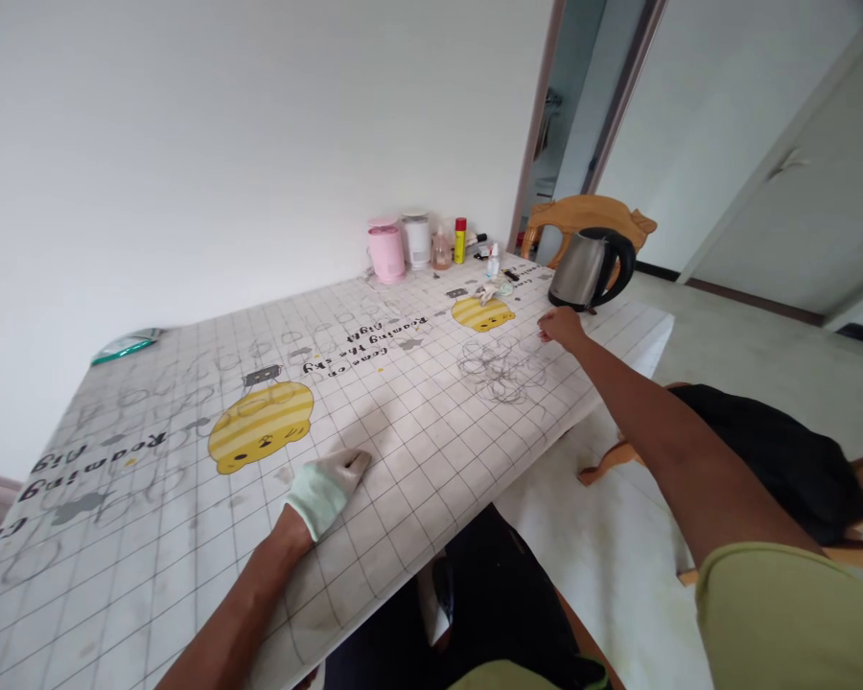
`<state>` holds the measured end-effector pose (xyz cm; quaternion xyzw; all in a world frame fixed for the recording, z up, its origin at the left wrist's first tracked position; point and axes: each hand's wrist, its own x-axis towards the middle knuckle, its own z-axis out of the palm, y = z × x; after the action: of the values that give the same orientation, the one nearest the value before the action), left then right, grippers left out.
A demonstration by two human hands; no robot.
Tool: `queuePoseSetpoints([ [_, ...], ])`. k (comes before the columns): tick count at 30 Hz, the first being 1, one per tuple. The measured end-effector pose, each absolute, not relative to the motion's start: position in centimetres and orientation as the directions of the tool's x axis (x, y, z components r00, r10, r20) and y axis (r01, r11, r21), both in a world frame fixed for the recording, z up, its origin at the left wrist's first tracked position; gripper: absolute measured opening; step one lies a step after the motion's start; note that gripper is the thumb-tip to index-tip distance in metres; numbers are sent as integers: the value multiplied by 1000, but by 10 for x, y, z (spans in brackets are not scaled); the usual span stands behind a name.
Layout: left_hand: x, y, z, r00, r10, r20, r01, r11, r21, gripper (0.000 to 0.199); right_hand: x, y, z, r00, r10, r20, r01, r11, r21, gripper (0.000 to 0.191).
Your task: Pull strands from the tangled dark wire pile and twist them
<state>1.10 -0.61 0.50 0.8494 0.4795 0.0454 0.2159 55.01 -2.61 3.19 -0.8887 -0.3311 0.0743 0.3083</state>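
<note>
A: L hand status?
B: L hand (331, 484) in white glove (313, 503) w/ pale green cuff, down on the gridded tablecloth (417, 450). Fingers curled in; can't tell if anything's under them.
A: And R?
B: R hand (562, 329) bare, fingers bent, nr the base of the kettle (577, 273); contact unclear. Palm's hidden, so can't tell re: grip.
A: Kettle pos?
B: Upright at R end of the cloth, black handle facing R. Dark loops (501, 369) lie btwn the hands, closer to R (drawn or loose, can't tell).
A: Back row?
B: Pink container (386, 253), white container (417, 244), yellow can (460, 243) w/ red cap, all nr wall.
</note>
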Motion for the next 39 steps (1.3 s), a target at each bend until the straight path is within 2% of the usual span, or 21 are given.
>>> queuePoseSetpoints([
  [4, 10, -6, 5, 529, 837, -141, 790, -425, 441, 36, 545, -27, 50, 779, 610, 146, 458, -395, -797, 7],
  [8, 8, -7, 4, 521, 845, -122, 789, -421, 447, 34, 525, -24, 78, 787, 576, 220, 397, -200, -896, 9],
  [11, 4, -9, 6, 479, 876, -59, 785, -398, 474, 27, 489, -17, 90, 752, 628, 201, 322, -83, -943, 14],
  [13, 3, -12, 9, 426, 905, -15, 765, -351, 540, 26, 453, -11, 87, 686, 709, 162, 222, 8, -975, 15],
  [16, 2, -16, 14, 344, 939, -17, 662, -230, 713, 36, 380, 0, 71, 501, 862, 80, -110, 155, -982, 16],
  [20, 3, -16, 18, 336, 941, -24, 455, -141, 879, 45, 262, 9, 42, 337, 941, 24, -353, 150, -924, 13],
  [26, -6, 0, 15, 120, 987, 111, 269, -140, 953, 41, 134, 9, 20, 187, 981, -58, -502, 45, -864, 10],
  [31, -16, 7, 15, -91, 992, 83, 90, -75, 993, 31, 104, 9, 12, 147, 981, -129, -523, -34, -852, 8],
  [39, -24, 11, 22, -59, 996, 65, 103, -59, 993, 23, 108, 1, 5, 106, 982, -154, -482, -85, -872, 18],
])
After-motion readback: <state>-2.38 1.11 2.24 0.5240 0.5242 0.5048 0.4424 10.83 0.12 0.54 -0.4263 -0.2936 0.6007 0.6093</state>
